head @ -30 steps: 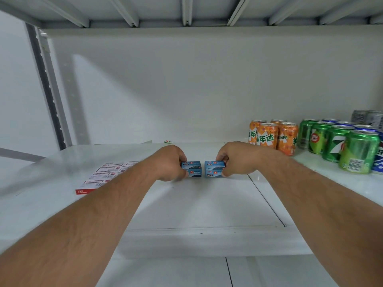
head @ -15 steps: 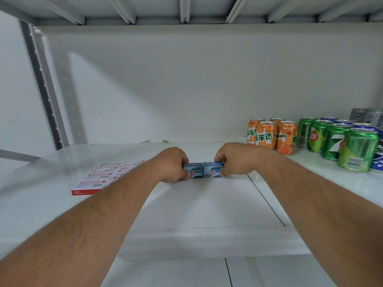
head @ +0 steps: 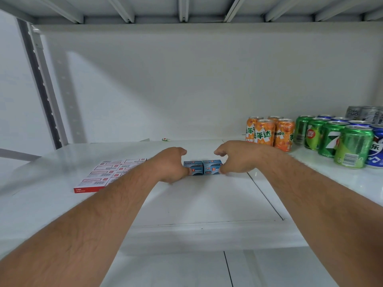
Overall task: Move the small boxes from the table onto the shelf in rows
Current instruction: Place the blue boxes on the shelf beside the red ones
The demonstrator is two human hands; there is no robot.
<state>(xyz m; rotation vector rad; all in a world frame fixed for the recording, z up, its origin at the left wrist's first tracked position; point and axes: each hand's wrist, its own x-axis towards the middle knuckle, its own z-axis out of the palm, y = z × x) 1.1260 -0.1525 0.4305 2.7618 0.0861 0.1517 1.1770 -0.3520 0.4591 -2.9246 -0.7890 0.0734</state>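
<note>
Two small blue boxes stand side by side and touching on the white shelf [head: 199, 204]: the left box [head: 194, 168] and the right box [head: 212, 167]. My left hand [head: 169, 164] is at the left box's left side, fingers lifted apart, with only the thumb tip near its front corner. On the other side, my right hand [head: 235, 157] sits beside the right box with its fingers raised off the top and its thumb low by the box's edge. Neither hand grips a box.
Flat white-and-red packs [head: 107, 175] lie on the shelf to the left. Orange cans [head: 271, 133] and green cans [head: 335, 139] stand at the right, with blue and silver cans behind. A shelf upright [head: 41, 88] rises at the left; another shelf board is overhead.
The two boxes, apart a second ago, were pushed together until they touch. Both hands then opened, and their fingers lifted off the boxes.
</note>
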